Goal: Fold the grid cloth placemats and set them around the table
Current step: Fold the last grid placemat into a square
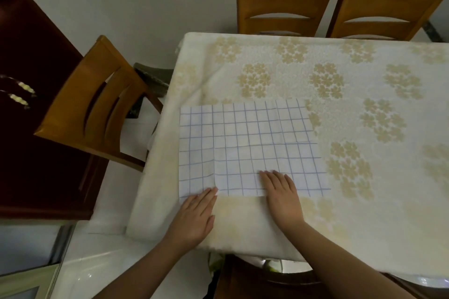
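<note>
- Lying flat on the worktop [315, 213] near its left corner, the grid cloth placemat [247, 145] is seen spread out; an offset in the grid lines suggests that one layer is already folded over another, but this cannot be told for sure.
- The left hand [194, 216] is laid flat with straight fingers, and only its fingertips touch the near edge of the placemat; nothing is gripped.
- The right hand [281, 194] is also flat and open, and it is pressed on the near part of the placemat, palm down.
- A crooked fold can be expected if the cloth is lifted from one side only, because the grid lines would then no longer match.
- The patterned tablecloth [364, 85] under the placemat is already wrinkled near the left corner; it may be dragged along when the placemat is pushed, and the placemat could slide toward the edge.
- The placemat lies close to the left edge, so a strong push could send it off the side.
- Other placemats are not seen in this view.
- The right side of the worktop is cut off, and the near chair [267, 281] is mostly hidden.
</note>
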Demonstrator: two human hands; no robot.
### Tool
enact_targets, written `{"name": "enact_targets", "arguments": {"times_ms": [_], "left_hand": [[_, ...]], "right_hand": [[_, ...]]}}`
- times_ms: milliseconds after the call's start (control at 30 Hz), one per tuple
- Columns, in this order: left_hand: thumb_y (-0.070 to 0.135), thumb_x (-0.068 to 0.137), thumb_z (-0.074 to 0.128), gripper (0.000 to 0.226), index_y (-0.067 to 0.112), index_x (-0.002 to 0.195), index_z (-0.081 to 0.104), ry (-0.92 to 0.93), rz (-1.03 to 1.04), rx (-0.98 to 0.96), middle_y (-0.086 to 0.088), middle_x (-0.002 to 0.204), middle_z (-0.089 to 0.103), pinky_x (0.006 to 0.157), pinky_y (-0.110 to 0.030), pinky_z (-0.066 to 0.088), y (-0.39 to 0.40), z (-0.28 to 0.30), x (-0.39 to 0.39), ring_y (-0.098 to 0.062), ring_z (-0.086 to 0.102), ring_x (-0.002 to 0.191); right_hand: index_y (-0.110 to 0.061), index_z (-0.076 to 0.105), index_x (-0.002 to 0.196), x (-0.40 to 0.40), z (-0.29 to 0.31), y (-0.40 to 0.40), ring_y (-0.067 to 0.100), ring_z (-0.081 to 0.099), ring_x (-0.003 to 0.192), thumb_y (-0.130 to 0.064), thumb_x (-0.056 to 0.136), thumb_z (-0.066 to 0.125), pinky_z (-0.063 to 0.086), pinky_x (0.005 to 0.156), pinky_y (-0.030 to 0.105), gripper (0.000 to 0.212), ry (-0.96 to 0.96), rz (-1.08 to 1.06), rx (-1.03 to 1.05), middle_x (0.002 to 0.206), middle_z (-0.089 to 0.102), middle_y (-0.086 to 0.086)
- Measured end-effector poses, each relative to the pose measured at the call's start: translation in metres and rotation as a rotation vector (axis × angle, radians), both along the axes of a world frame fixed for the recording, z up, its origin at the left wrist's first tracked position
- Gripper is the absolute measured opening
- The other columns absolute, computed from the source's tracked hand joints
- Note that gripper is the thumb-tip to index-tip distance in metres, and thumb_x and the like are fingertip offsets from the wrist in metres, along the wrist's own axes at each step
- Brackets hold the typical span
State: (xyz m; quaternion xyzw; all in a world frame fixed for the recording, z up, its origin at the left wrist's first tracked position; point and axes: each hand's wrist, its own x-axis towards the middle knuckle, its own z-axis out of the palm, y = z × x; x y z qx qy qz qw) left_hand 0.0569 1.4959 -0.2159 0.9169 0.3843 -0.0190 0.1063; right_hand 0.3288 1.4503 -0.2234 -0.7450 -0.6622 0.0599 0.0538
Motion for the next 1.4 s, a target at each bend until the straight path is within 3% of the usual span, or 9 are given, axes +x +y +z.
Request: {"name": "enact_targets", "arguments": {"times_ms": [167, 300, 400, 533, 667, 1033, 1400], "left_hand": [[0.029, 0.089, 0.042, 0.052, 0.01, 0.135, 0.055, 0.013, 0.015, 0.001, -0.003, 0.144, 0.051, 0.11, -0.032, 0.024, -0.018, 0.001, -0.025, -0.014, 0.04, 0.133], [0.025, 0.087, 0.041, 0.051, 0.008, 0.131, 0.059, 0.014, 0.067, 0.02, -0.005, 0.14, 0.055, 0.109, -0.034, 0.027, -0.032, 0.006, -0.034, -0.017, 0.042, 0.132], [0.025, 0.088, 0.04, 0.05, 0.008, 0.13, 0.06, 0.022, 0.111, 0.019, -0.006, 0.14, 0.055, 0.109, -0.035, 0.027, -0.045, 0.009, -0.035, -0.02, 0.05, 0.13], [0.026, 0.09, 0.037, 0.05, 0.008, 0.13, 0.059, 0.019, 0.161, 0.054, -0.005, 0.141, 0.053, 0.108, -0.035, 0.028, -0.065, 0.019, -0.032, -0.02, 0.048, 0.13], [0.028, 0.09, 0.034, 0.05, 0.008, 0.129, 0.058, 0.013, 0.209, 0.083, -0.006, 0.14, 0.054, 0.105, -0.04, 0.04, -0.078, 0.034, -0.024, -0.023, 0.054, 0.125], [0.022, 0.091, 0.032, 0.051, 0.004, 0.133, 0.055, -0.079, 0.285, 0.218, -0.011, 0.139, 0.053, 0.105, -0.044, 0.04, -0.072, 0.086, 0.009, -0.026, 0.052, 0.125], [0.024, 0.089, 0.029, 0.056, 0.002, 0.133, 0.055, -0.003, 0.257, 0.252, -0.011, 0.139, 0.054, 0.113, -0.046, 0.03, 0.01, 0.102, 0.014, -0.026, 0.046, 0.132]], "right_hand": [[-0.012, 0.063, 0.122, 0.008, 0.002, -0.029, 0.028, 0.062, 0.108, -0.01, 0.08, 0.033, 0.033, 0.101, 0.038, 0.051, -0.031, -0.058, 0.061, 0.111, 0.068, 0.006], [-0.013, 0.066, 0.117, 0.013, 0.007, -0.055, 0.027, 0.064, 0.098, -0.003, 0.079, 0.051, 0.047, 0.09, 0.043, 0.042, -0.05, -0.062, 0.075, 0.103, 0.07, 0.003], [-0.015, 0.068, 0.114, 0.017, 0.015, -0.071, 0.027, 0.065, 0.095, -0.013, 0.081, 0.039, 0.048, 0.088, 0.043, 0.044, -0.056, -0.051, 0.088, 0.101, 0.072, 0.003], [-0.016, 0.068, 0.114, 0.029, 0.028, -0.09, 0.027, 0.066, 0.092, -0.001, 0.072, 0.069, 0.05, 0.087, 0.043, 0.044, -0.055, -0.051, 0.082, 0.099, 0.072, 0.002], [-0.018, 0.07, 0.111, 0.047, 0.04, -0.106, 0.027, 0.065, 0.092, 0.0, 0.069, 0.076, 0.049, 0.086, 0.043, 0.046, -0.05, -0.032, 0.126, 0.096, 0.073, 0.001], [-0.02, 0.071, 0.099, 0.073, 0.084, -0.1, 0.027, 0.062, 0.092, 0.0, 0.072, 0.074, 0.035, 0.088, 0.04, 0.033, -0.03, 0.003, 0.42, 0.092, 0.071, -0.002], [-0.017, 0.073, 0.092, 0.068, 0.103, -0.021, 0.028, 0.061, 0.088, -0.007, 0.077, 0.073, 0.033, 0.089, 0.039, 0.018, -0.059, -0.078, 0.544, 0.083, 0.072, -0.002]]}}
